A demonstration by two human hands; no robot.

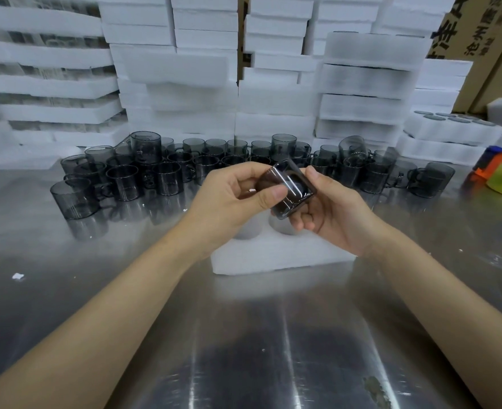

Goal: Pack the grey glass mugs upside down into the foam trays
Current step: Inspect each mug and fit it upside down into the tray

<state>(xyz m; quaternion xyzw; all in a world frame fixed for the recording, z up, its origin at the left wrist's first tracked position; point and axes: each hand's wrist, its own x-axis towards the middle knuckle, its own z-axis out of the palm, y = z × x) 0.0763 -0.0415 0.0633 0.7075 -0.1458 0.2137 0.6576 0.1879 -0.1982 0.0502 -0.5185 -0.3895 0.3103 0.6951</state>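
The mug [291,191] is in the air just above the far edge of the foam tray [273,259], held between both hands. The left hand [238,191] pinches its side with thumb and curled fingers. The right hand [334,215] cups it from beneath, with the thumb pressed on its upper edge.

The mug is tilted, neither upright nor inverted. Its long axis leans toward the person, so one round end faces the camera. Because of blur, it cannot be told whether this end is the rim or the base.

The glass is smooth and is probably being turned, so it could slip from the fingers and strike the steel table [244,335] around the tray. If it comes down still tilted, its rim may catch the edge of a pocket [248,231] and tear the foam. A wide movement could also knock the loose mugs [120,181] behind the tray.
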